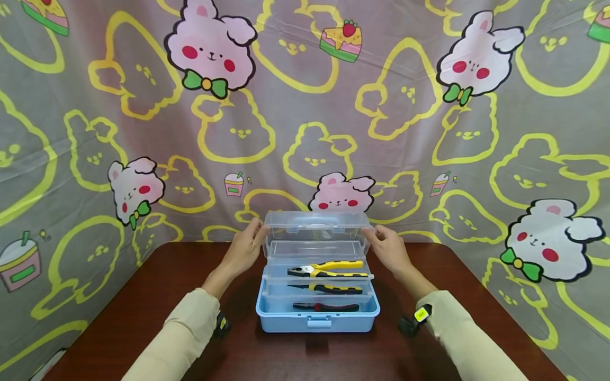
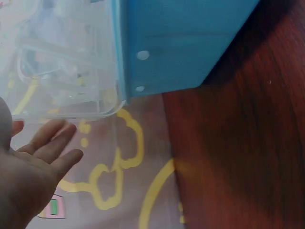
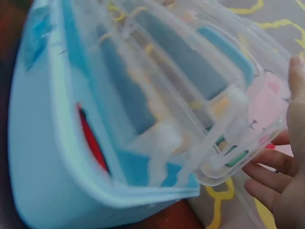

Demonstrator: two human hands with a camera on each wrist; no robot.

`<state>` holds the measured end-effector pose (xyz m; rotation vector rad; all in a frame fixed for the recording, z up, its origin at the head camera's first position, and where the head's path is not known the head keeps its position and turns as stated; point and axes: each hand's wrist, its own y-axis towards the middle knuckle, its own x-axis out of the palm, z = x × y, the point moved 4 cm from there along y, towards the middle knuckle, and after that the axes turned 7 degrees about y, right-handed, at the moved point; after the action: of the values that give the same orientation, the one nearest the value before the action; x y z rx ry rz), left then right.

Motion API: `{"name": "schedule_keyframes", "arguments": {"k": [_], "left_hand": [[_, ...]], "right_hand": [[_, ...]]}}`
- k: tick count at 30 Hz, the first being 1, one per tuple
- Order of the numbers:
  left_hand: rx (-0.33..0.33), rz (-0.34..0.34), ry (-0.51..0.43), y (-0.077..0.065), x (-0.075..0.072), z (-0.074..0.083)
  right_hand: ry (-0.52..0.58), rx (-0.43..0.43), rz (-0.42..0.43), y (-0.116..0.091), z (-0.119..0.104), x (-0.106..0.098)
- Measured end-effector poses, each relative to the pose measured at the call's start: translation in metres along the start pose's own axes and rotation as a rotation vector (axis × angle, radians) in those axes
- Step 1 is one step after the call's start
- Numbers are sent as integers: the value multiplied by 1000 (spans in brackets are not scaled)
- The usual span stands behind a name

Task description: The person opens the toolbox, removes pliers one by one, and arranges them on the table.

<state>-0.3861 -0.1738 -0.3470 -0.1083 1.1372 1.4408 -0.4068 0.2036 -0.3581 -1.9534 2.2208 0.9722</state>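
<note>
A light blue toolbox (image 1: 281, 321) faces me with its clear lid (image 1: 316, 219) raised and its clear tiered trays spread. My left hand (image 1: 243, 247) holds the lid by its left end, and my right hand (image 1: 392, 251) holds the right end, thumb in front. The left wrist view shows the other left fingers (image 2: 56, 143) loosely extended beside the lid. Yellow-handled combination pliers (image 1: 350, 264) lie in the upper tray, with a second black-and-yellow pair (image 1: 335, 274) just below. Needle-nose pliers (image 1: 333, 289) occupy the lower tray. Red-and-black pliers (image 1: 335, 307) lie in the base.
The toolbox stands on a dark brown wooden table (image 1: 157, 296). A patterned cloth (image 1: 400, 159) with cartoon rabbits hangs behind and along both sides. A light blue latch (image 1: 319, 322) is on the box's front.
</note>
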Motion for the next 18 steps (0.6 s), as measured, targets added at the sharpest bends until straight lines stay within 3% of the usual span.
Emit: {"name": "schedule_keyframes", "arguments": {"k": [11, 18], "left_hand": [[-81, -31, -306, 9, 18, -25], [-147, -74, -348, 8, 27, -36]], "right_hand": [[322, 149, -150, 19, 16, 5], [403, 194, -215, 25, 27, 12]]}}
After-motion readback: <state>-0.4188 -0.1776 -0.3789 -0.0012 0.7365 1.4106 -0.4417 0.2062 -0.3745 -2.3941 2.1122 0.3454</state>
